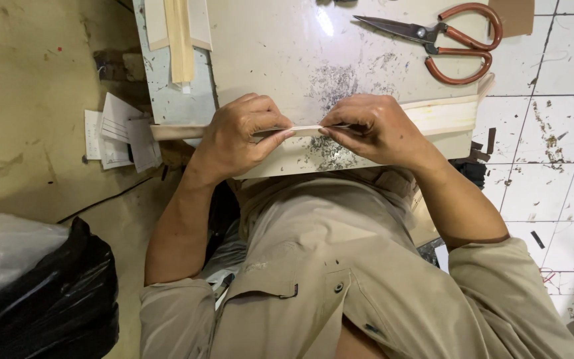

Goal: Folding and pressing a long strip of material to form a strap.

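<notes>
**Two hands pinching a strip at the bench's near edge**

Two hands are on one long, pale strip (307, 130) that runs along the near edge of the bench (267, 46). My left hand (239, 136) is curled narrow around it, thumb and fingertips pressed on the strip's flat face. My right hand (375, 127) pinches the same strip just beside the left, fingers closed on it, knuckles up. The two sets of fingertips almost meet at the middle of the strip. Past the left hand the strip sticks out over the bench's left edge; past the right hand it widens into a cream band that reaches the right edge.

Dark grey smudges and flecks mark the bench surface just beyond the hands. Red-handled scissors (443, 40) lie at the far right corner, blades shut and pointing left, well apart from both hands. A brown card piece (514, 16) sits just beside their handles. Several pale strips (179, 33) lie near the far left corner. Off the left edge, folded white papers (115, 133) lie on the floor, and a black plastic bag (48, 299) sits lower left.
</notes>
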